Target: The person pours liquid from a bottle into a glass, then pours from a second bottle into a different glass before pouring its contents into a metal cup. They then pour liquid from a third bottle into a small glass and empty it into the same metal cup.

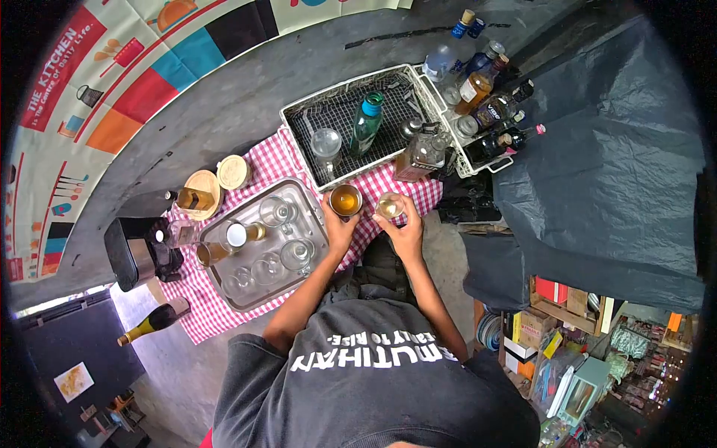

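Two glasses are held over the near edge of the checked cloth (224,306): an amber-filled glass (346,200) is gripped by the left hand (340,228), a paler glass (390,205) by the right hand (405,233), fingers closed around each. About six glasses are counted on the metal tray (308,196). One green bottle (366,123) lies in the white wire basket (299,112). Bare cloth is left between tray and basket. The crowded bottles behind cannot be counted surely.
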The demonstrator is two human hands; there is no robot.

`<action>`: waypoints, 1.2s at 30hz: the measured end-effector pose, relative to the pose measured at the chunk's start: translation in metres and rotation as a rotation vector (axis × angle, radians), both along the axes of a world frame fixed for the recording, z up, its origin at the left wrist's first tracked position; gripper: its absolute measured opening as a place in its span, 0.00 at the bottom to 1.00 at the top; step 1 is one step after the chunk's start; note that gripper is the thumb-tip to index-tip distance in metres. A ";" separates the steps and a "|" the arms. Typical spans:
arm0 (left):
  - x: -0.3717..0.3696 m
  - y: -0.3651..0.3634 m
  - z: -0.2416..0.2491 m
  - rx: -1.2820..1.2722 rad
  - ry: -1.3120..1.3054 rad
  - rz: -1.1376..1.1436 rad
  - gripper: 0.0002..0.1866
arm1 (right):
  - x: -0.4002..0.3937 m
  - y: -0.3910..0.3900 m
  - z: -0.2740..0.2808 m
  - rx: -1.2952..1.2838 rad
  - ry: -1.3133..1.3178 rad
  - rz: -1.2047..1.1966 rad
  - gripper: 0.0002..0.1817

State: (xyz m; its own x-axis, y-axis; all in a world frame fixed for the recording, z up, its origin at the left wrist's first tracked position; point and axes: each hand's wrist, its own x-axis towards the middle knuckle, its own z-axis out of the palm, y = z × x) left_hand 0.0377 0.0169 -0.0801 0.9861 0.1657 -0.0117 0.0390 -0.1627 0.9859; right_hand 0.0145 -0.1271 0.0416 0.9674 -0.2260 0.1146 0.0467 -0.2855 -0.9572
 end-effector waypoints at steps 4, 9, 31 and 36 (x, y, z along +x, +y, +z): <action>0.000 -0.002 0.002 0.007 0.036 0.029 0.47 | -0.003 -0.001 0.001 0.047 -0.010 0.000 0.24; 0.001 0.002 -0.005 0.099 -0.078 0.017 0.48 | -0.010 -0.004 -0.003 0.005 0.012 -0.014 0.27; -0.021 -0.005 0.085 0.070 -0.262 -0.143 0.47 | -0.024 0.000 0.050 0.188 -0.037 0.039 0.26; -0.032 0.003 0.116 0.107 -0.185 -0.241 0.46 | -0.025 0.000 0.059 0.057 -0.044 0.088 0.27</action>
